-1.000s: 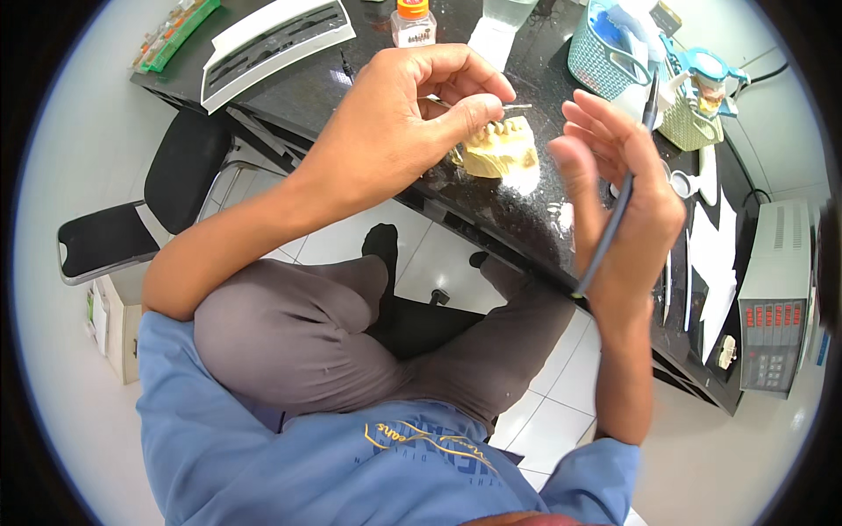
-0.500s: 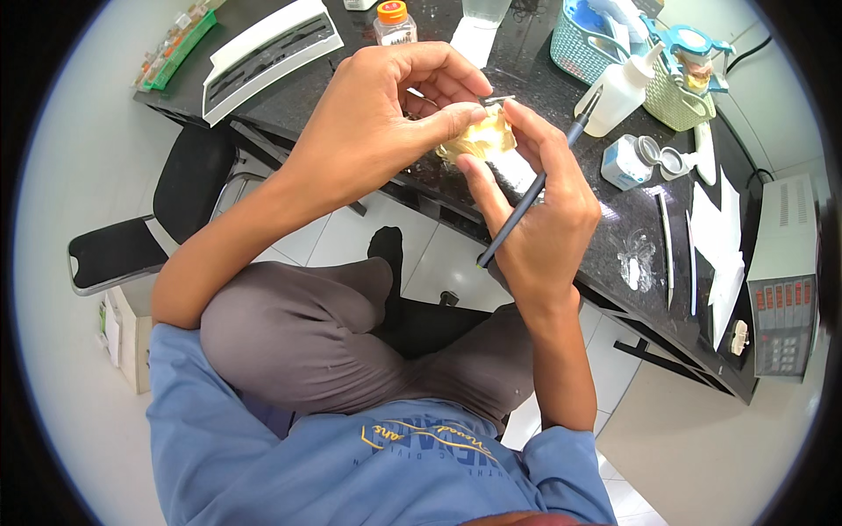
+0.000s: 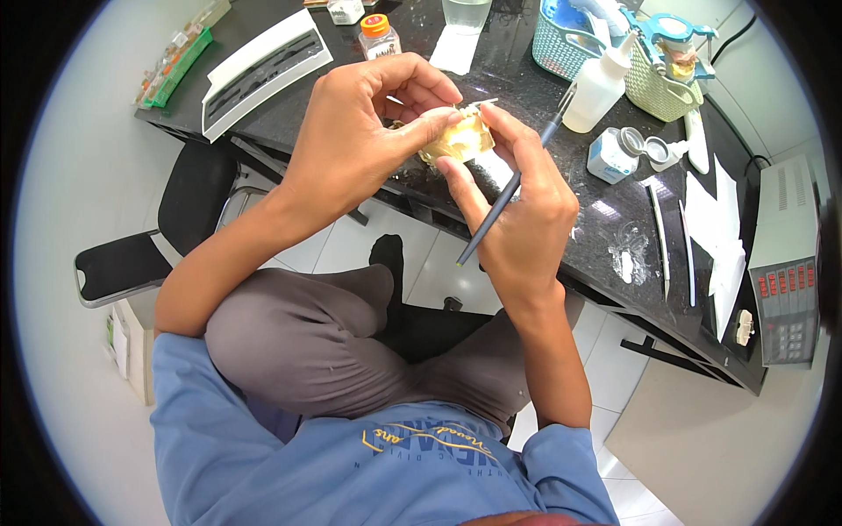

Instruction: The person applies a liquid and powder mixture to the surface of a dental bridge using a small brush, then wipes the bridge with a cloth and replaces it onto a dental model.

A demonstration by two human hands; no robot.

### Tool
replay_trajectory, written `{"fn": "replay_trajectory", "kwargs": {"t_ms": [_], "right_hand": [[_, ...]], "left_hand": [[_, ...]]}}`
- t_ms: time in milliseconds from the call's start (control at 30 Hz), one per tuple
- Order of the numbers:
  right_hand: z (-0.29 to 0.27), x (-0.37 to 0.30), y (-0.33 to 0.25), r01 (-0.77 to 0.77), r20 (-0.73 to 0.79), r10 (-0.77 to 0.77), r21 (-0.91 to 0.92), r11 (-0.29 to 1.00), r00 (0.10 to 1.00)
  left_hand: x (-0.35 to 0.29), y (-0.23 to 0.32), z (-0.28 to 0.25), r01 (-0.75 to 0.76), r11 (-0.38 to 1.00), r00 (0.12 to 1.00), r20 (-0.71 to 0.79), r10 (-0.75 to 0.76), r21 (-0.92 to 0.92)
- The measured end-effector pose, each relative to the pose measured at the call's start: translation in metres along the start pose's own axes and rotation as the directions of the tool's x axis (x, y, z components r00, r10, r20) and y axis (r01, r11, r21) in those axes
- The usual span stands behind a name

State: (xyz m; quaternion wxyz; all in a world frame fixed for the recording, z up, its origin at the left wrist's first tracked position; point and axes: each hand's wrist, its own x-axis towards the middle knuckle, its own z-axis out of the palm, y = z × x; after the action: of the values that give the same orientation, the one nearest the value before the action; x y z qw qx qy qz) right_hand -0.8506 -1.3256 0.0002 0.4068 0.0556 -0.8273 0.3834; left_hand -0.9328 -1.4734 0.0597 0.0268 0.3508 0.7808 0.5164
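A yellow dental cast (image 3: 462, 140), brightly lit, is held up over the desk's front edge between both hands. My left hand (image 3: 355, 131) pinches its left side, thumb on the near face and fingers curled behind. My right hand (image 3: 531, 206) grips the right side between thumb and index finger. Across that same hand lies a slim dark-blue tool like a brush (image 3: 502, 208), its metal-collared end pointing up and away to the right. Along the cast's top edge, a small thin pale piece shows near the fingertips; I cannot make out what it is.
On the black desk (image 3: 605, 232) stand a white squeeze bottle (image 3: 598, 92), an open white jar (image 3: 611, 156), an orange-capped bottle (image 3: 379, 39) and two baskets (image 3: 561, 53). Slim tools (image 3: 660, 237), papers (image 3: 726, 272) and a control unit (image 3: 787, 263) are at right, a black chair (image 3: 197, 184) at left.
The whole view has shifted slightly, so the desk things sit further left. Both hands keep their hold on the cast, with only a small change in its tilt.
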Motion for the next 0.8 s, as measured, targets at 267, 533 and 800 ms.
{"fn": "replay_trajectory", "kwargs": {"t_ms": [267, 533, 800], "right_hand": [[0.000, 0.000, 0.001, -0.052, -0.007, 0.052, 0.082, 0.995, 0.999], [-0.007, 0.007, 0.004, -0.060, 0.019, 0.059, 0.112, 0.992, 0.998], [-0.088, -0.005, 0.003, -0.159, -0.145, 0.194, 0.228, 0.961, 0.970]], "left_hand": [[-0.004, -0.010, 0.004, 0.012, 0.989, 1.000, -0.026, -0.016, -0.147], [-0.002, -0.008, 0.002, -0.097, 0.995, 0.992, -0.085, 0.095, -0.031], [-0.008, 0.017, -0.030, 0.225, 0.864, 0.969, 0.011, -0.247, -0.450]]}}
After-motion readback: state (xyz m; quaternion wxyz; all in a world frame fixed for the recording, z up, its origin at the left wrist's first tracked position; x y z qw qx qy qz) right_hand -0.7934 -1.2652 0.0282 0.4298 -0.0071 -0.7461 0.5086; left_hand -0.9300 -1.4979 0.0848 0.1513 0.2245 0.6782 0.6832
